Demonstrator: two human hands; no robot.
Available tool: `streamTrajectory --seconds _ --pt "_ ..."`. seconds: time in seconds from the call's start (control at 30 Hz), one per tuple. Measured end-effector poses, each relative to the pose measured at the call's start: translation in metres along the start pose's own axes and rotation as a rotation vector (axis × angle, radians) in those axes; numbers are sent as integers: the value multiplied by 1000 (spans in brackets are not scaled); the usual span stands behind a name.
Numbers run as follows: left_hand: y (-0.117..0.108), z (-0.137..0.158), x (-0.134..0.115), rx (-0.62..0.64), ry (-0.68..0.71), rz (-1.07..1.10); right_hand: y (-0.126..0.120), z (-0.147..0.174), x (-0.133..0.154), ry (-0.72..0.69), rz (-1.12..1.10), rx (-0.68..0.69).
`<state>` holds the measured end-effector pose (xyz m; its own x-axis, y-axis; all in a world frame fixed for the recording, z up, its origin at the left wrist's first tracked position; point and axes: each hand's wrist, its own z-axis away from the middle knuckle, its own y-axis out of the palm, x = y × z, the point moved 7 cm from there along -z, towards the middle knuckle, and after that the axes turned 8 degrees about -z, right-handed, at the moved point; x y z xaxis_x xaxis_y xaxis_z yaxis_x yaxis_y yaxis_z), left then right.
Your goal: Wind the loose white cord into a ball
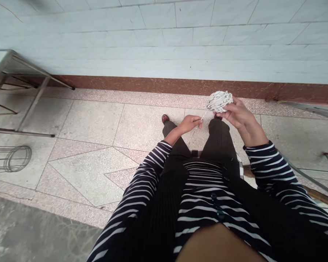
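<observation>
A ball of white-grey yarn (219,101) is held up over the floor, above my right foot. My right hand (237,112) grips it from the right side, fingers curved around its edge. A single strand of yarn (205,114) runs from the ball down to the left. My left hand (191,123) pinches that strand between thumb and fingers, a short way from the ball.
A tiled wall (180,40) stands in front. To the left are a metal-legged table (45,85) and a wire stand (18,158). Metal legs (308,109) and a wooden bar (321,196) show at the right. Speckled floor tiles (90,122) lie below.
</observation>
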<state>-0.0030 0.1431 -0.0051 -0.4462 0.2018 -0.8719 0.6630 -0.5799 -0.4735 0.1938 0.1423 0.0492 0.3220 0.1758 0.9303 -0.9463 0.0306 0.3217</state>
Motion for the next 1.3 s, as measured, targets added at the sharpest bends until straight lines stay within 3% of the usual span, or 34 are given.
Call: streamTrajectory --seconds 0.13,0.2,0.3,0.43,0.53,0.7,0.93,1.1,1.23,1.3 --pt "5 19 -13 97 29 13 -38 -27 2 -206 328 -315" --pt "-2 19 -24 110 60 -26 -39 -28 -6 -238 555 -375" --pt "-25 10 -41 26 134 -258 -18 -20 -37 -33 676 -163" --pt "-38 3 -57 -61 296 -566 13 13 -72 433 323 234" --pt "-34 3 -58 -67 339 -497 19 26 -70 533 74 359" --pt "-30 -2 -35 -143 208 -358 12 27 -56 440 -113 367" --pt "-14 3 6 -116 8 -90 14 21 -3 193 -95 183" --pt "7 9 2 -24 24 218 7 -11 22 -17 77 6" --pt "7 9 -3 12 -2 356 -6 -28 15 -153 134 -205" --pt "6 10 -1 35 -38 353 -7 -26 12 -179 120 -246"
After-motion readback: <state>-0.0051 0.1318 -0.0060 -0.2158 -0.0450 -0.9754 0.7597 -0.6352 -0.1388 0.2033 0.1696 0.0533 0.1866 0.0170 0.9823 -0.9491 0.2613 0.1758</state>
